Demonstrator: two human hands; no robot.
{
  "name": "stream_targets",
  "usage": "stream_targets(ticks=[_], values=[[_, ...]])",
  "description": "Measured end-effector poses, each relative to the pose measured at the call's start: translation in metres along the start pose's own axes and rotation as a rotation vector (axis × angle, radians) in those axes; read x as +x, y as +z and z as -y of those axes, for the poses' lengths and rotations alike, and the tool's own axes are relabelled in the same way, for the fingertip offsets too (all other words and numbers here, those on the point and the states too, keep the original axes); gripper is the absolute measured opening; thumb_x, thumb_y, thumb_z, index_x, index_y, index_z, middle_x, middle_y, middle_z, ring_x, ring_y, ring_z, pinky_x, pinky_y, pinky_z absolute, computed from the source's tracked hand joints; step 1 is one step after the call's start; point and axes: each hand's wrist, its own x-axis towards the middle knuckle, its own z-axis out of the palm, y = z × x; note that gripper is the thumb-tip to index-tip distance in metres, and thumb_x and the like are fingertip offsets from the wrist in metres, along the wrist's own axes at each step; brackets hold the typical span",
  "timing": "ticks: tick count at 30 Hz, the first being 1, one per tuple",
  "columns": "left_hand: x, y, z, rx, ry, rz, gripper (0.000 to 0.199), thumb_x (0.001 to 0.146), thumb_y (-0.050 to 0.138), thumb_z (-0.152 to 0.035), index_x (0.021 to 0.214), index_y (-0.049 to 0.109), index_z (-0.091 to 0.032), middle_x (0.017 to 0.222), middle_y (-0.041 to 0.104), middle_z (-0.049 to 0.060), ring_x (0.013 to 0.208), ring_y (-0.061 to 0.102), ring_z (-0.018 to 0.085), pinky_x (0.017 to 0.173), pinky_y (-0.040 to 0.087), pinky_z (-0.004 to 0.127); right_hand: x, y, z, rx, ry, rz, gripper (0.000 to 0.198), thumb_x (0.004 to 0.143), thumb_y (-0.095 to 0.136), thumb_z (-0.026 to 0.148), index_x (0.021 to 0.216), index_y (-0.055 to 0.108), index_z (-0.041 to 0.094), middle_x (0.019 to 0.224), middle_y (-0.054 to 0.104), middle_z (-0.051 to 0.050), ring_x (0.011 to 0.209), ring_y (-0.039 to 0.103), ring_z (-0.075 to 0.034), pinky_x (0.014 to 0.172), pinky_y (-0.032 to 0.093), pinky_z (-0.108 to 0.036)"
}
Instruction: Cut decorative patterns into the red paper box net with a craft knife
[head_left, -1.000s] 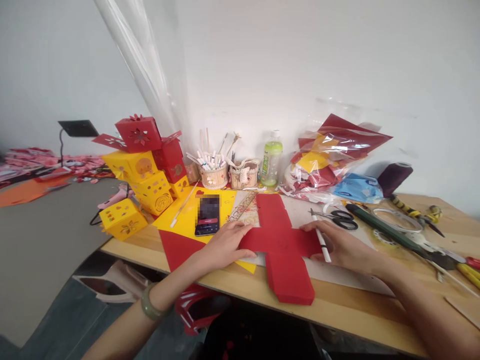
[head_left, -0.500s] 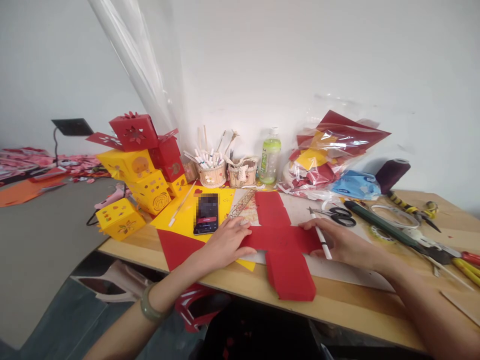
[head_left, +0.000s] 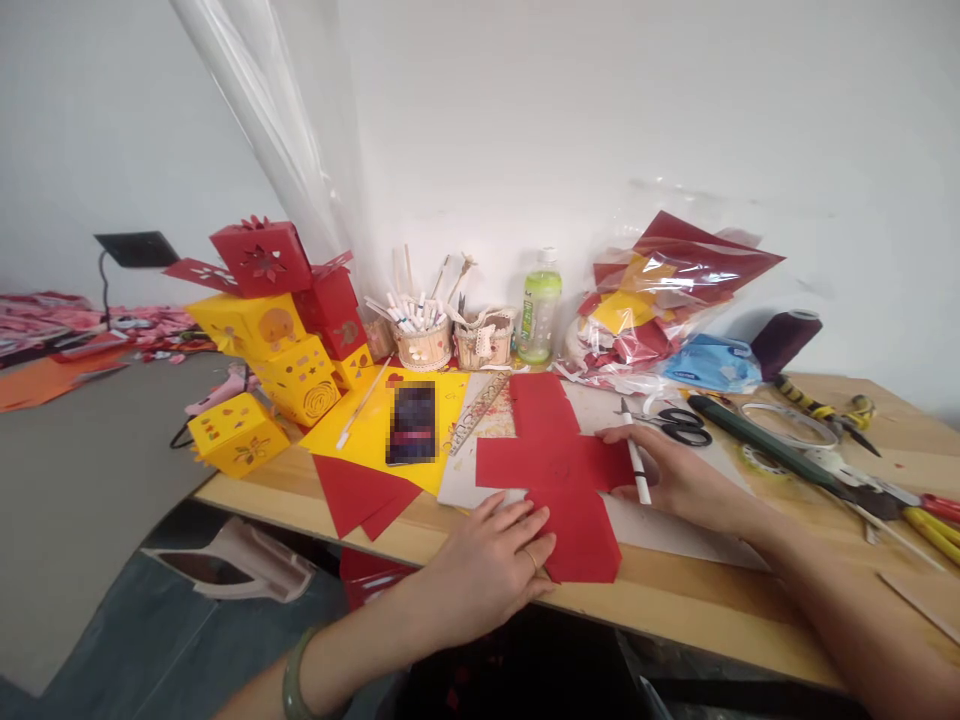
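Observation:
A red card cut-out shaped like a cross (head_left: 562,462) lies flat on a pale board (head_left: 694,535) near the table's front edge. My left hand (head_left: 495,555) rests at the left side of its near flap, fingers spread and touching the card. In my right hand (head_left: 671,485) is a slim white pen (head_left: 636,460) with a dark tip, pointing away from me. That hand's fingers and thumb are also at the right arm of the cross. To the left lie yellow sheets (head_left: 360,410), red sheets (head_left: 364,492) and a clear patterned ruler (head_left: 480,405).
A phone (head_left: 411,422) lies on the yellow paper. Stacked paper boxes (head_left: 285,335) stand left, pen baskets (head_left: 424,348) and a bottle (head_left: 540,310) behind. Scissors (head_left: 679,425), a green-handled tool (head_left: 765,440) and a plastic bag of paper scraps (head_left: 637,310) are to the right.
My left hand has moved from the left arm of the cross toward me, onto the near flap. My right hand stays at the right arm with the pen, now held more upright.

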Motion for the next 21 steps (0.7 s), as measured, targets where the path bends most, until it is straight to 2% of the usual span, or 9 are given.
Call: stream_targets(ticks=[5,10,14,18,21], values=[[0.000,0.009,-0.006,0.052,-0.027,-0.030,0.046,0.093,0.044,-0.046,0.122,0.054,-0.012,0.133,0.051,0.009,0.125,0.045,0.024,0.104,0.037,0.039,0.000,0.001,-0.003,-0.029,-0.014,-0.039,0.049,0.074,0.066,0.036,0.119,0.048,0.029,0.119,0.059,-0.008,0.108,0.057,-0.030,0.090,0.048,-0.046],[0.004,0.009,-0.013,0.055,-0.063,-0.033,0.053,0.092,0.039,-0.054,0.125,0.050,-0.014,0.137,0.047,0.009,0.126,0.044,0.025,0.104,0.037,0.041,0.002,0.000,-0.013,-0.114,-0.066,-0.113,0.049,0.076,0.064,0.033,0.121,0.045,0.028,0.121,0.057,-0.010,0.110,0.056,-0.030,0.092,0.046,-0.047],[0.008,0.009,-0.016,0.022,-0.105,-0.002,0.055,0.088,0.041,-0.060,0.118,0.054,-0.015,0.133,0.049,0.012,0.126,0.043,0.027,0.105,0.036,0.043,0.005,-0.002,-0.015,-0.213,-0.139,-0.204,0.044,0.077,0.062,0.031,0.119,0.047,0.027,0.124,0.057,-0.011,0.118,0.049,-0.033,0.096,0.041,-0.052],[0.012,0.008,-0.015,0.038,-0.063,0.008,0.058,0.089,0.038,-0.060,0.121,0.053,-0.014,0.125,0.054,0.013,0.131,0.035,0.032,0.106,0.032,0.052,0.004,-0.002,-0.014,-0.297,-0.218,-0.264,0.040,0.079,0.059,0.025,0.117,0.049,0.027,0.129,0.055,-0.010,0.122,0.047,-0.032,0.096,0.041,-0.051],[0.015,0.008,-0.015,0.076,-0.041,-0.003,0.059,0.089,0.035,-0.060,0.117,0.054,-0.012,0.124,0.055,0.014,0.127,0.041,0.029,0.105,0.035,0.046,0.001,-0.003,-0.013,-0.363,-0.255,-0.316,0.037,0.080,0.057,0.021,0.116,0.050,0.024,0.131,0.055,-0.013,0.122,0.046,-0.035,0.095,0.040,-0.053]])
